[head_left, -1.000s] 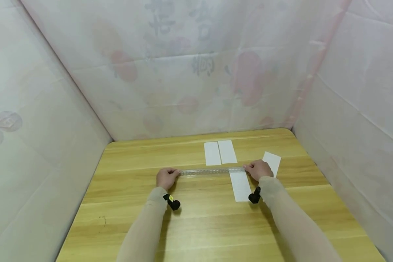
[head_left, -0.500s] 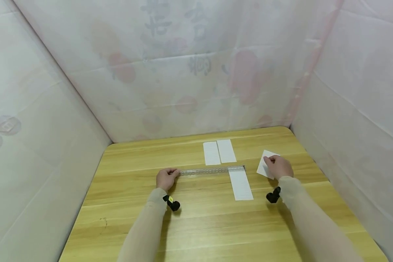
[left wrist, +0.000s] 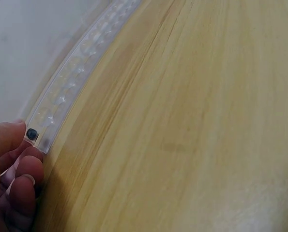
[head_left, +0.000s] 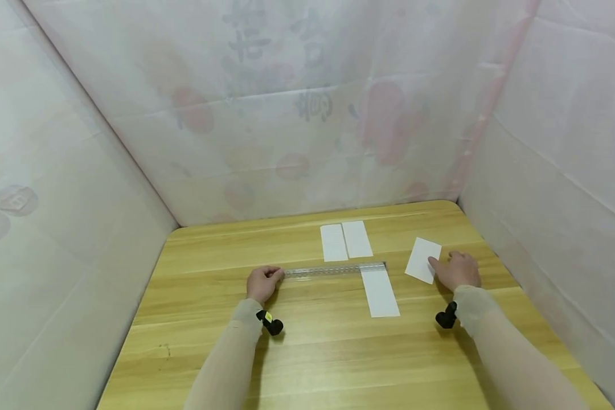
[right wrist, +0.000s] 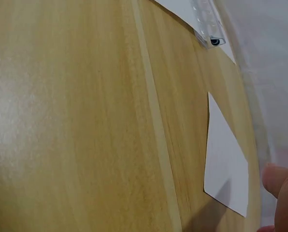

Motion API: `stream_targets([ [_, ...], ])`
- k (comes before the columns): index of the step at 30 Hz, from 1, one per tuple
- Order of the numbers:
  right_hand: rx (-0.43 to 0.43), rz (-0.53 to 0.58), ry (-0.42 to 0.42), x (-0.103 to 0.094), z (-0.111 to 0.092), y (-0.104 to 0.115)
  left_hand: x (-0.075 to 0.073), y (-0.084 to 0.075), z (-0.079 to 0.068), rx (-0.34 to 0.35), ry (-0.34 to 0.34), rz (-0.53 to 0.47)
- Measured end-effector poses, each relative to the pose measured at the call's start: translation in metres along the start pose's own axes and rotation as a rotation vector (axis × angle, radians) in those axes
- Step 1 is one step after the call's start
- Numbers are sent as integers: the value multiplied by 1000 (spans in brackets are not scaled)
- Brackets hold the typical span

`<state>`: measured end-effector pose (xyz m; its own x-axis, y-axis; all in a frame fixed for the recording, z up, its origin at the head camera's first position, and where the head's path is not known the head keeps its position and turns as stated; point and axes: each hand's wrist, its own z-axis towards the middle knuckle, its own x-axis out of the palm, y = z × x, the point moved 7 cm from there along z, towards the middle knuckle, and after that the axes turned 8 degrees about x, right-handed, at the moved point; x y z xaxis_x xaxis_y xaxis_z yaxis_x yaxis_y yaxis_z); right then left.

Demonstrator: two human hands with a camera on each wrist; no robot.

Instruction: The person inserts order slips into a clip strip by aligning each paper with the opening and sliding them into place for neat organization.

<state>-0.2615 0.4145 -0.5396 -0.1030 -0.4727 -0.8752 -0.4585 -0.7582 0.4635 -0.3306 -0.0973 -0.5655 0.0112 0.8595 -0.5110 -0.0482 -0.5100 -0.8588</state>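
Note:
My left hand [head_left: 262, 283] pinches the left end of a clear plastic ruler [head_left: 322, 271] between thumb and fingers. In the left wrist view, round shapes run along the ruler [left wrist: 71, 79], and a dark spot marks its held end. Its right end lies across the top of a white paper strip [head_left: 380, 293]. My right hand [head_left: 457, 270] hovers by the right edge of a tilted white paper piece [head_left: 423, 260], holding nothing, fingers relaxed. In the right wrist view, the thumb [right wrist: 279, 179] appears apart from that paper [right wrist: 226, 162].
Two more white paper strips, a left one [head_left: 334, 243] and a right one [head_left: 357, 239], lie side by side behind the ruler on the wooden table [head_left: 312, 359]. Pale printed curtains [head_left: 307, 142] enclose the table's back and sides.
My right hand has let go of the ruler's right end, passed over the tilted paper and moved right to its edge. The left hand and the ruler have stayed in place.

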Motion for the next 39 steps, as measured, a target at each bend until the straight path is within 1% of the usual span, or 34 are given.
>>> stream_targets([
  [6, 42, -32, 31, 3, 0, -1, 3, 5, 1, -10, 4, 0],
  [12, 42, -64, 23, 6, 5, 0, 2, 4, 4, 18, 0, 16],
  [16, 48, -104, 22, 10, 10, 1, 1, 4, 5, 32, -2, 30],
  [20, 57, -149, 26, 14, 13, 3, 2, 6, 4, 34, -4, 19],
  [23, 67, -155, 32, 17, 14, 5, 3, 7, 4, 34, -6, 7],
  [27, 83, -135, 43, 23, 12, 9, 3, 7, 5, 31, -1, 3],
  [33, 53, -155, 31, 32, 12, 16, 2, 7, 3, 15, -5, -13],
  [39, 23, -149, 40, 33, 11, 20, 3, 6, 4, 21, -2, -25],
])
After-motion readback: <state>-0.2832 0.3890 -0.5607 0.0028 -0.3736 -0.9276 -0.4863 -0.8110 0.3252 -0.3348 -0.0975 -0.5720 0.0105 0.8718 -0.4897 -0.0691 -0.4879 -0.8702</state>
